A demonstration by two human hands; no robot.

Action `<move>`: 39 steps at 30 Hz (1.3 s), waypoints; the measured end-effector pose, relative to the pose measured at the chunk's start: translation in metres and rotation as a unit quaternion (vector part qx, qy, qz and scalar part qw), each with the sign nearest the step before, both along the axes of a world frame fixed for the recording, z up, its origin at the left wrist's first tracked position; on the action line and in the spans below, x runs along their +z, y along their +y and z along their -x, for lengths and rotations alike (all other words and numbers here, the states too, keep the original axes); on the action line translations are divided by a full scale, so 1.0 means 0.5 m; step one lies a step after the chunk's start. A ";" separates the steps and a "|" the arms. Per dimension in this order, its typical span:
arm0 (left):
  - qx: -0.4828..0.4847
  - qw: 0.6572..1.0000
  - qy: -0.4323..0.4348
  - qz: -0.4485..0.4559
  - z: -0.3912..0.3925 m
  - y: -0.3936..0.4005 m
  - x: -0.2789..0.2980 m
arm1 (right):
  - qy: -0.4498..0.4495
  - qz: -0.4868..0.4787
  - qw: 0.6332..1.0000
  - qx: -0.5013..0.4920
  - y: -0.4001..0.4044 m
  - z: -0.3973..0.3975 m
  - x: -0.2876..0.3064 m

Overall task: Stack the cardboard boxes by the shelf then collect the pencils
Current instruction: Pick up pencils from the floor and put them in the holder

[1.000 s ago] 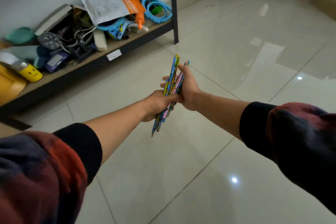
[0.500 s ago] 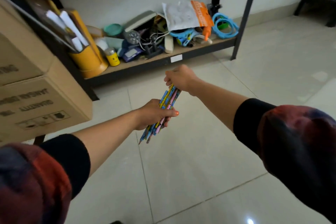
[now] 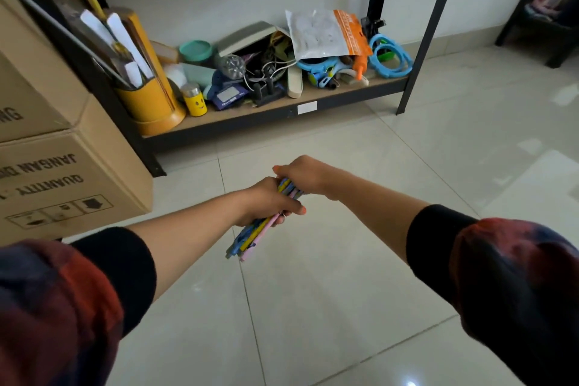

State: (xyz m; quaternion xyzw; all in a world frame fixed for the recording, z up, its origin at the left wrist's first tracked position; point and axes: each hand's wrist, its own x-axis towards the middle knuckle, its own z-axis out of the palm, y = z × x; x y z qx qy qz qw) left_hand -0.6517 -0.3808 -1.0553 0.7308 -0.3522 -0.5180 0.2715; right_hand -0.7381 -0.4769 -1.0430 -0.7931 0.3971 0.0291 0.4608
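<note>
A bundle of colourful pencils (image 3: 250, 236), blue, yellow and pink, is held over the tiled floor in front of me. My left hand (image 3: 269, 202) grips the middle of the bundle, and its lower ends stick out below the fist. My right hand (image 3: 302, 174) is curled over the bundle's upper ends, hiding them. Two cardboard boxes (image 3: 62, 172) stand stacked at the left, beside the black metal shelf (image 3: 275, 110).
The shelf's low board carries a yellow holder (image 3: 150, 103) with rulers, a small yellow smiley jar (image 3: 194, 100), cables, blue rings (image 3: 388, 55) and a plastic bag. Dark furniture legs (image 3: 532, 37) stand at the far right. Glossy floor tiles (image 3: 344, 291) spread below my arms.
The view has swung left, bringing the stacked boxes and yellow holder into sight. My right hand slid up from the bundle's side onto its upper ends, and the hands moved closer together.
</note>
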 end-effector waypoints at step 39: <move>0.173 0.912 -0.131 0.347 -0.433 -0.089 0.495 | -0.429 -0.056 0.902 -0.020 -0.102 -0.474 0.585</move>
